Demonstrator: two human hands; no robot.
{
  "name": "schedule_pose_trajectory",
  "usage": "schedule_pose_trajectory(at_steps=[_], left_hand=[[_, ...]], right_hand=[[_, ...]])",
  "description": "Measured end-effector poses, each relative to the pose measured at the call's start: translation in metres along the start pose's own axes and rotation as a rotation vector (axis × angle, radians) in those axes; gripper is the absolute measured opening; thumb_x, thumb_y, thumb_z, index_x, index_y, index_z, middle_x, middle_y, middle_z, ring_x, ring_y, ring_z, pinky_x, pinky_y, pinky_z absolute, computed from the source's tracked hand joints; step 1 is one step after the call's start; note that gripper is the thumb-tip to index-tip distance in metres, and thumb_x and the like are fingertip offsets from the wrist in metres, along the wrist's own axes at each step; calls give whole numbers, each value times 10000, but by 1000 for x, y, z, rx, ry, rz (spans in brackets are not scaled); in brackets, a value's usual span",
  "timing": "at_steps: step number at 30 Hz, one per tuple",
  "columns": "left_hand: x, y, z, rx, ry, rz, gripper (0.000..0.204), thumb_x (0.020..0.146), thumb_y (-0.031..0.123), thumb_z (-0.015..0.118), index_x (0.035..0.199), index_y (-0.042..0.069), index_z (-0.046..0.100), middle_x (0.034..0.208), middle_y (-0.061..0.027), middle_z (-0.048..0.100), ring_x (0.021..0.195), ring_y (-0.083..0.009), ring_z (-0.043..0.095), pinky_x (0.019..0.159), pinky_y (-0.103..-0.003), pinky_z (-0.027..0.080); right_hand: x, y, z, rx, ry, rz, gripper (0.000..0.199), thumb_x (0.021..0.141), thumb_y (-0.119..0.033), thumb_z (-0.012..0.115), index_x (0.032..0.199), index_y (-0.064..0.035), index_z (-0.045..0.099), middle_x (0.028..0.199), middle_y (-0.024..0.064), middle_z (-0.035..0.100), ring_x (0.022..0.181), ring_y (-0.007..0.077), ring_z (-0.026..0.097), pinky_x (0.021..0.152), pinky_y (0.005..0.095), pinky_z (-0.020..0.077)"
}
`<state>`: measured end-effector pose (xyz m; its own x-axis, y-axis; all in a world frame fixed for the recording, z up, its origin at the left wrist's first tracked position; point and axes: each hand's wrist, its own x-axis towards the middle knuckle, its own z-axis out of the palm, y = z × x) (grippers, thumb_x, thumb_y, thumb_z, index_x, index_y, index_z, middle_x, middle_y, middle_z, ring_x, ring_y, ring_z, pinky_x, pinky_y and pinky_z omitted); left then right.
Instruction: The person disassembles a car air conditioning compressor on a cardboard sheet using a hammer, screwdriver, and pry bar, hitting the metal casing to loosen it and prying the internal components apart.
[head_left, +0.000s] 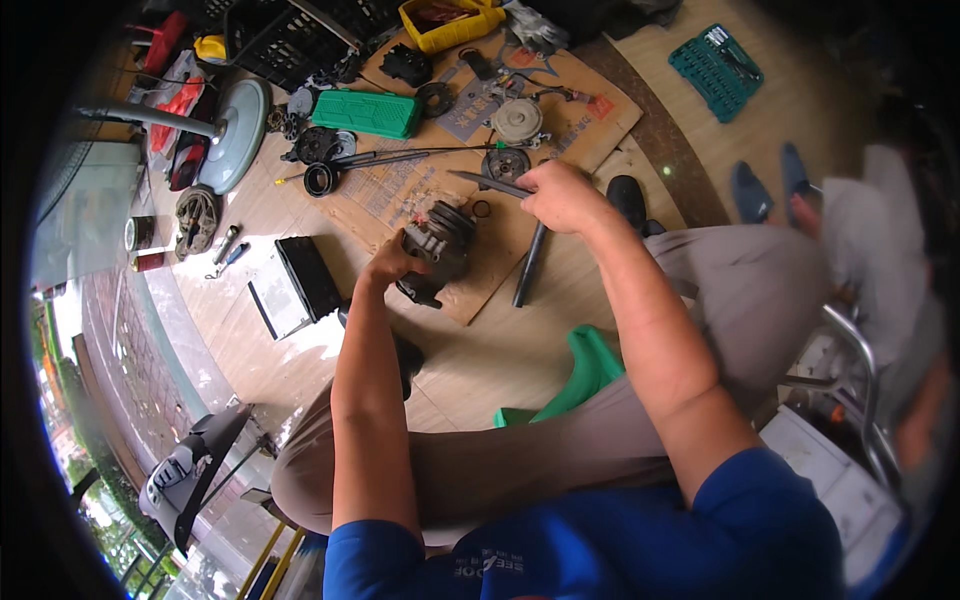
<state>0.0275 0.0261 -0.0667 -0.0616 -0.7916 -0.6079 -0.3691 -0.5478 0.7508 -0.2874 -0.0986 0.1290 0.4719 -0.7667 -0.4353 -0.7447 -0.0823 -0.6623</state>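
While the left hand (385, 265) is clamping the engine part (438, 250) steady on cardboard (400, 205), the right hand (560, 195), at two o'clock, is gripping a rod (490, 183).

The left hand (385, 265) covers the near side of the dark engine part (440, 245), so the grip beneath it cannot be read. The right hand (560, 195) hides the butt of the thin metal tool (490, 183) it holds. Right of the engine part, a figure (880, 250) on a metal chair (850, 370) is blurred. Far beyond the engine part, the yellow tray (450, 22) is cut by the frame's rim, and its contents are too small to tell.
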Motion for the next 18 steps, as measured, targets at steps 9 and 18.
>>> schedule_pose_trajectory(at_steps=[9, 18], left_hand=[[0, 18, 1, 283, 330, -29, 1040, 482, 274, 868, 1381, 17, 412, 1417, -266, 335, 1142, -367, 537, 922, -418, 503], [5, 29, -25, 410, 656, 7, 537, 737, 306, 658, 1185, 15, 612, 1028, -240, 662, 995, -374, 633, 873, -415, 500]], right_hand=[[-47, -26, -13, -273, -177, -36, 230, 744, -30, 553, 910, 16, 705, 959, 238, 667, 906, 370, 653, 796, 413, 528], [-37, -9, 47, -165, -179, 3, 232, 782, -58, 561, 959, 48, 667, 989, 267, 654, 973, 383, 637, 828, 417, 521]])
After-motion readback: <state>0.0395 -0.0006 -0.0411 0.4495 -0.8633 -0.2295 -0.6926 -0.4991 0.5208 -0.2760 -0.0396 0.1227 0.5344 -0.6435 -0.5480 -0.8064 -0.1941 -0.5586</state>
